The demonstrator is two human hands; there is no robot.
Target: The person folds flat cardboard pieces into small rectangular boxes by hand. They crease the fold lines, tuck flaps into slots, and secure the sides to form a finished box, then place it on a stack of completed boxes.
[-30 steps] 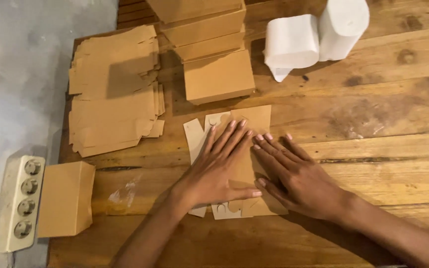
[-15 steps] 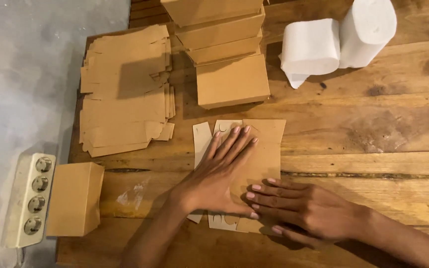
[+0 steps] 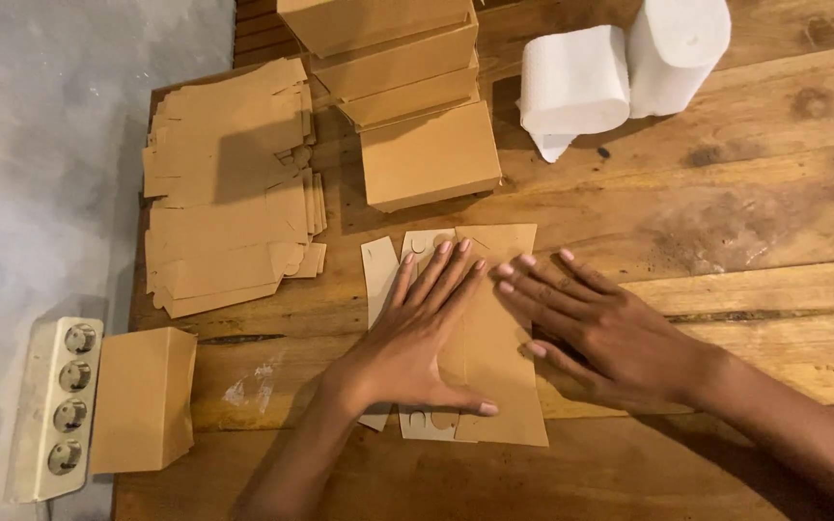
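Scanning from the left, you have one white power strip [image 3: 54, 408] with four round sockets hanging off the tabletop [image 3: 745, 222] edge, and one folded brown box [image 3: 143, 398] just beside it. Farther back lies one loose pile of flat cardboard blanks [image 3: 227, 183]; how many sheets it holds cannot be told. To its right, at the far edge, stands a leaning stack of four made-up brown boxes [image 3: 407, 96], the lowest reaching nearest to you.

At the middle, one flat cardboard blank [image 3: 494, 338] lies on the tabletop with its pale tabs showing at its left and near edges. Your left hand [image 3: 415, 338] presses flat on its left half, fingers [image 3: 456, 265] straight and slightly spread, thumb out toward the near right; it grips nothing. Your right hand [image 3: 610, 333] lies palm down at the blank's right edge, fingers fanned and pointing left, their tips on the cardboard, also gripping nothing.

Two white paper rolls [image 3: 620, 72] sit at the far right, touching each other.
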